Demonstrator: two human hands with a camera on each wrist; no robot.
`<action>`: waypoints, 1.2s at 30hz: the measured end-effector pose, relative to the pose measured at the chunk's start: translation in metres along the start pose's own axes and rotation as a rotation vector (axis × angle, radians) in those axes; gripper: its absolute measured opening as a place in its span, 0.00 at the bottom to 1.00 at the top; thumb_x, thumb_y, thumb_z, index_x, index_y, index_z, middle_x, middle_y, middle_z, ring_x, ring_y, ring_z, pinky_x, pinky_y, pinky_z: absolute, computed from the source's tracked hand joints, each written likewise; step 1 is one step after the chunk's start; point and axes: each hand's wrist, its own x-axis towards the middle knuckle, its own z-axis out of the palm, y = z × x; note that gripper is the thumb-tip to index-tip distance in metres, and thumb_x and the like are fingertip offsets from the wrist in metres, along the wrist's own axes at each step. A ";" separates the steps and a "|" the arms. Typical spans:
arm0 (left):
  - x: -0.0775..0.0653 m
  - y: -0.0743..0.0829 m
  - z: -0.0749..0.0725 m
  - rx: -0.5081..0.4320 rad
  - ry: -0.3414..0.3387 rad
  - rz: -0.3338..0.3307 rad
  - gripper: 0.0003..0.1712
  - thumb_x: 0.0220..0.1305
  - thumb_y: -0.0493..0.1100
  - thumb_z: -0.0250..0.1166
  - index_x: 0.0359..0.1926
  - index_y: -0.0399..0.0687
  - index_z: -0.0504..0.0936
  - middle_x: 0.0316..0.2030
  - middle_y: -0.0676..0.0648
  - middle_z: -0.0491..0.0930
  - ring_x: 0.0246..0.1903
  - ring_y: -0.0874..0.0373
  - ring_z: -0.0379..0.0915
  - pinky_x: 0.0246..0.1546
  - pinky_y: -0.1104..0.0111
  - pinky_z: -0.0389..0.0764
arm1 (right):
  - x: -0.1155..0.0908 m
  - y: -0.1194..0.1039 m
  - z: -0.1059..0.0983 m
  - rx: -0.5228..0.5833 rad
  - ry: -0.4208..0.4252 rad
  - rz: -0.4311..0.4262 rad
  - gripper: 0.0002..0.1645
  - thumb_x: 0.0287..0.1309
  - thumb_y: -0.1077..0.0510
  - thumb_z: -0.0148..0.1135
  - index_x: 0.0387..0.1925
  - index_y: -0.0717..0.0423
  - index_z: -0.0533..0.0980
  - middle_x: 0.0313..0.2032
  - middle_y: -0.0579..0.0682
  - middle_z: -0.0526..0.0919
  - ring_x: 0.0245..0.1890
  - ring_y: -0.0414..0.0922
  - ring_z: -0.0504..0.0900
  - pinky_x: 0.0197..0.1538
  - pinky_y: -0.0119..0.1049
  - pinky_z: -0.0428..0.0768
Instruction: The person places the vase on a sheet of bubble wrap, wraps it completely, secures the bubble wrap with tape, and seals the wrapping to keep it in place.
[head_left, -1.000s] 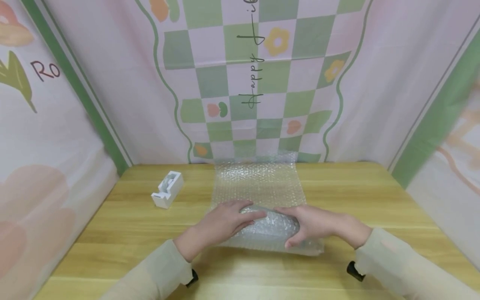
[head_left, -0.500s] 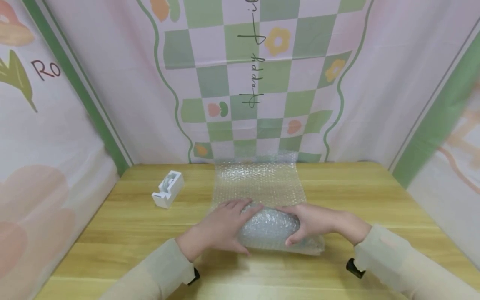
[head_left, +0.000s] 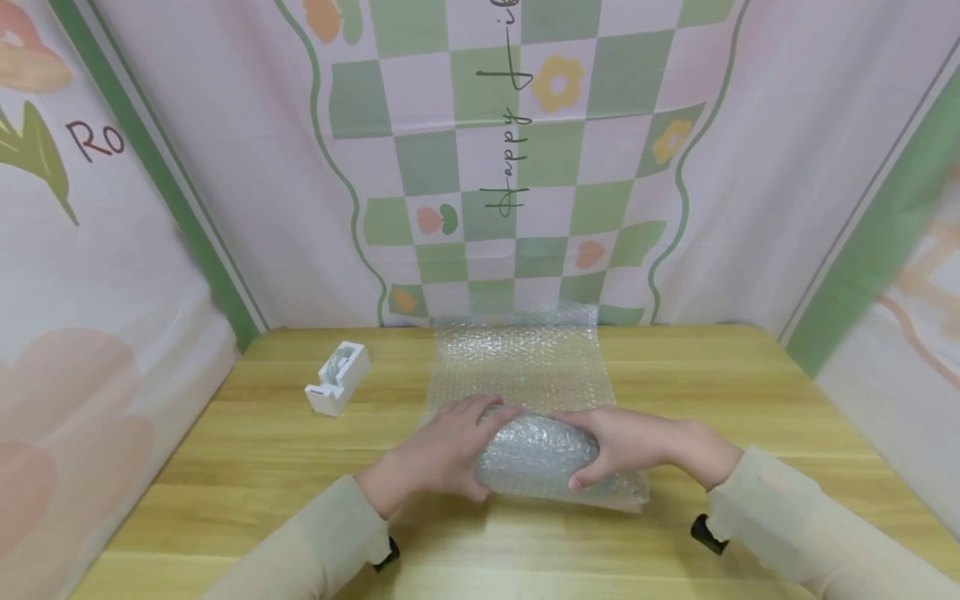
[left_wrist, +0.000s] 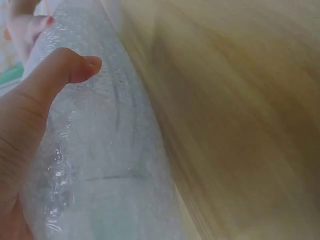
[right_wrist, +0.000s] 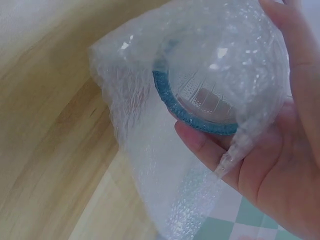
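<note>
A roll of bubble wrap (head_left: 534,457) lies crosswise near the middle of the table, wound around something. Through its right end, the right wrist view shows a clear, ridged round vessel with a blue rim (right_wrist: 175,107); the rest of that vessel is blurred by the wrap. My left hand (head_left: 438,450) grips the left part of the roll, fingers over the top and thumb (left_wrist: 60,70) on the near side. At the other end my right hand (head_left: 633,442) holds the roll, its thumb in front and its fingers behind, close to the blue rim.
An unrolled sheet of bubble wrap (head_left: 517,362) runs back from the roll to the table's far edge and up against the patterned cloth (head_left: 480,167). A white tape dispenser (head_left: 341,379) stands back left on the wooden table (head_left: 225,475). Cloth walls stand on both sides.
My left hand has shifted its hold: its thumb has come down to the roll's near side, and more of the roll shows between the hands. The right hand stays nearly in place.
</note>
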 end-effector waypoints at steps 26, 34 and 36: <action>0.007 -0.011 0.005 -0.140 -0.022 -0.052 0.68 0.34 0.54 0.87 0.77 0.50 0.60 0.68 0.42 0.69 0.65 0.46 0.68 0.64 0.44 0.72 | -0.008 -0.025 0.025 -0.434 0.273 -0.095 0.68 0.41 0.38 0.82 0.74 0.69 0.60 0.65 0.65 0.73 0.61 0.63 0.76 0.62 0.63 0.76; 0.008 -0.015 0.005 -0.193 -0.025 -0.042 0.67 0.35 0.53 0.86 0.76 0.50 0.61 0.67 0.43 0.70 0.62 0.47 0.70 0.62 0.46 0.74 | 0.001 -0.019 0.033 -0.430 0.321 -0.109 0.73 0.31 0.43 0.87 0.73 0.70 0.58 0.62 0.66 0.76 0.57 0.61 0.79 0.58 0.59 0.80; 0.009 -0.016 0.004 -0.196 -0.024 -0.027 0.67 0.35 0.53 0.87 0.76 0.50 0.61 0.66 0.44 0.70 0.61 0.49 0.70 0.62 0.48 0.75 | 0.002 -0.018 0.033 -0.419 0.321 -0.116 0.71 0.32 0.46 0.87 0.73 0.70 0.59 0.61 0.65 0.76 0.56 0.60 0.80 0.57 0.58 0.81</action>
